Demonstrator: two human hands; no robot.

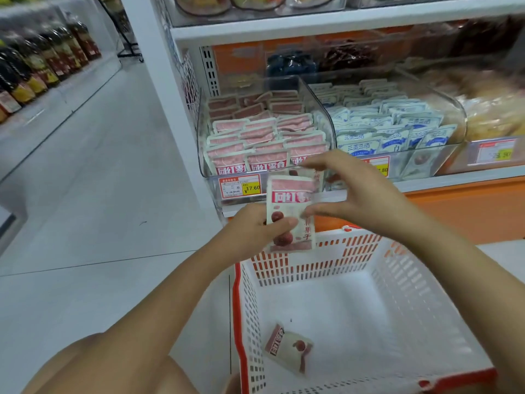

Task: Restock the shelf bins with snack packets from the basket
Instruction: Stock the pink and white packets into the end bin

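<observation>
My left hand (255, 226) grips a packet (289, 200) by its lower half; my right hand (360, 189) pinches its right edge, above the basket (237, 308), before the bin (202, 143). A spare packet (287, 348) lies in the basket.

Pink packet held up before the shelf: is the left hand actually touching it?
Touching. The head view shows the left hand with its thumb pressed across the front of the pink packet, gripping its lower part.

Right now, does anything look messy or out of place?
Nothing looks spilled or torn. One pink snack packet lies crooked and alone on the basket floor, and the back packets in the left bin lie jumbled.
</observation>
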